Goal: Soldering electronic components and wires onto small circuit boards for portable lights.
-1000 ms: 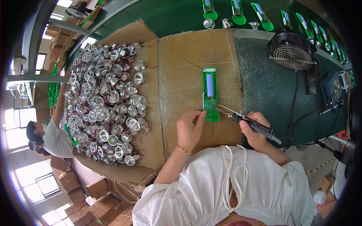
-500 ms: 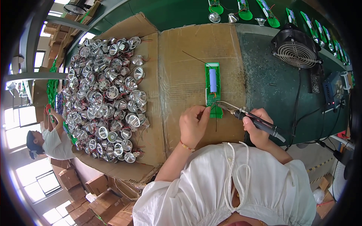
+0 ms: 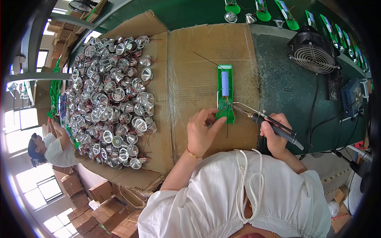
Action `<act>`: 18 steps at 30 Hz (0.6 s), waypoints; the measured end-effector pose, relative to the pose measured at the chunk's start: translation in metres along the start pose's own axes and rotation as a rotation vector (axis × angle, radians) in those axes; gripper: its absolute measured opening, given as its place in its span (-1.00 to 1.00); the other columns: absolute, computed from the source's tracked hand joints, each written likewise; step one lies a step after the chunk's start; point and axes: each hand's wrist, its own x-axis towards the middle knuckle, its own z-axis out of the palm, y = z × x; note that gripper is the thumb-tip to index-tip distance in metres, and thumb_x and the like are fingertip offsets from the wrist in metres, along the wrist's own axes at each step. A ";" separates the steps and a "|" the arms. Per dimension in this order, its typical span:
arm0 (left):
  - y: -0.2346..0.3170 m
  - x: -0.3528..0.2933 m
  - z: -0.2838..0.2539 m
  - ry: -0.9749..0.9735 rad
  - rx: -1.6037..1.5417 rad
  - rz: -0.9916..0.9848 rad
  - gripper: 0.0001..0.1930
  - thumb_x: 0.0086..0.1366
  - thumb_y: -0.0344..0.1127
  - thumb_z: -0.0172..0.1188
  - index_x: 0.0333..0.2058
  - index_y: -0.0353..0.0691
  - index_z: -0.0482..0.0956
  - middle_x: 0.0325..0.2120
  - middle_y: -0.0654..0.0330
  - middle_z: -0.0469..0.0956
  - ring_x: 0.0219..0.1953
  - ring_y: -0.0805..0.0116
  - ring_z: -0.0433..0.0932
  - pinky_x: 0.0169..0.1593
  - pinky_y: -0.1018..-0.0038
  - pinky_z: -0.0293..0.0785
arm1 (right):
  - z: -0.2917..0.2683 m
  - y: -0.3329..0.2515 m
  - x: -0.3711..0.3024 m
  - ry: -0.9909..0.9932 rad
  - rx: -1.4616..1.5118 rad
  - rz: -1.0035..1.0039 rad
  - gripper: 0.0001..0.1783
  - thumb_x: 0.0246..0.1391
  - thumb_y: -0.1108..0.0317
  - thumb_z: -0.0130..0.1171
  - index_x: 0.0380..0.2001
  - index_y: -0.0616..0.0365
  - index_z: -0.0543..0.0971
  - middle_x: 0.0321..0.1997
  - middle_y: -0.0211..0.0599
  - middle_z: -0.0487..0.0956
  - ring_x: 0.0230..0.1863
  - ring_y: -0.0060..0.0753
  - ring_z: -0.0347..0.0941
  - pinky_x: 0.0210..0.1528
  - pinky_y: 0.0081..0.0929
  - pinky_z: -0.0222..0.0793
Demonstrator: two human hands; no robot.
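A narrow green plastic lamp housing point(image 3: 231, 118) lies lengthwise on the cardboard, with a blue-purple cylindrical battery point(image 3: 225, 84) and a green circuit board point(image 3: 223, 104) inside. At its lower left edge my left hand point(image 3: 201, 129) grips it, thumb and forefinger closed round the edge. My right hand point(image 3: 275, 133) holds a soldering iron point(image 3: 278, 130) with a thin curved metal feed tube point(image 3: 247, 106). Both the iron's tip and the tube's end are at the circuit board. A dark thin wire point(image 3: 206, 59) sticks out from the housing's upper end, another below its lower end.
Left of me, a cardboard tray point(image 3: 158, 131) bears a heap of silver reflector cups point(image 3: 119, 94) with red wires. A black fan point(image 3: 313, 51) and a blue box-shaped unit point(image 3: 351, 99) stand on the right. More green housings point(image 3: 262, 14) line the far edge. Another person point(image 3: 55, 148) works at far left.
My left thumb has shifted right onto the housing and its fingers have parted somewhat. The soldering iron and my right hand have moved slightly right and down. The view has shifted a little.
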 end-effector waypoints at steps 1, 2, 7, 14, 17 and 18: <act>-0.001 -0.001 -0.001 0.009 -0.024 0.001 -0.81 -0.03 -0.34 0.29 -0.44 -0.26 0.52 -0.68 0.20 0.45 -0.60 0.38 0.44 -0.48 0.49 0.35 | 0.000 0.000 0.000 0.001 0.001 0.001 -0.83 -0.07 0.48 0.15 -0.49 0.26 0.35 -0.64 -0.33 0.43 -0.67 -0.66 0.32 -0.62 -0.68 0.23; 0.000 -0.001 -0.002 0.008 -0.025 0.000 -0.81 -0.03 -0.34 0.29 -0.44 -0.26 0.52 -0.68 0.20 0.45 -0.60 0.38 0.44 -0.48 0.49 0.35 | 0.001 0.000 0.000 -0.004 0.003 0.009 -0.83 -0.07 0.47 0.15 -0.49 0.26 0.35 -0.65 -0.33 0.43 -0.67 -0.66 0.32 -0.62 -0.68 0.23; -0.007 -0.005 -0.007 0.069 -0.141 0.009 -0.82 -0.01 -0.42 0.27 -0.41 -0.31 0.50 -0.45 0.15 0.49 -0.50 0.44 0.48 -0.39 0.59 0.40 | 0.000 -0.001 0.001 -0.028 -0.009 0.009 -0.84 -0.06 0.48 0.14 -0.49 0.25 0.34 -0.64 -0.34 0.43 -0.66 -0.67 0.32 -0.62 -0.69 0.23; -0.008 -0.012 -0.003 -0.010 -0.445 -0.227 -0.92 0.07 -0.46 0.20 -0.46 -0.34 0.51 -0.43 0.16 0.45 -0.53 0.47 0.41 -0.49 0.61 0.34 | 0.004 -0.001 0.001 -0.057 0.046 0.046 -0.85 -0.05 0.48 0.12 -0.48 0.25 0.34 -0.63 -0.36 0.42 -0.66 -0.70 0.31 -0.64 -0.71 0.21; -0.003 -0.003 0.003 -0.011 -0.106 0.033 -0.91 0.08 -0.42 0.17 -0.51 -0.34 0.52 -0.48 0.17 0.42 -0.59 0.45 0.39 -0.54 0.57 0.29 | 0.005 0.004 0.001 -0.068 0.007 0.033 -0.85 -0.06 0.48 0.14 -0.48 0.24 0.35 -0.63 -0.39 0.42 -0.65 -0.73 0.29 -0.62 -0.71 0.21; -0.003 -0.001 0.003 -0.012 -0.106 0.032 -0.91 0.08 -0.42 0.17 -0.51 -0.34 0.52 -0.48 0.17 0.42 -0.59 0.45 0.39 -0.54 0.57 0.29 | 0.004 0.007 0.002 -0.073 -0.049 0.010 -0.85 -0.06 0.48 0.15 -0.48 0.23 0.36 -0.63 -0.40 0.42 -0.64 -0.74 0.29 -0.61 -0.71 0.20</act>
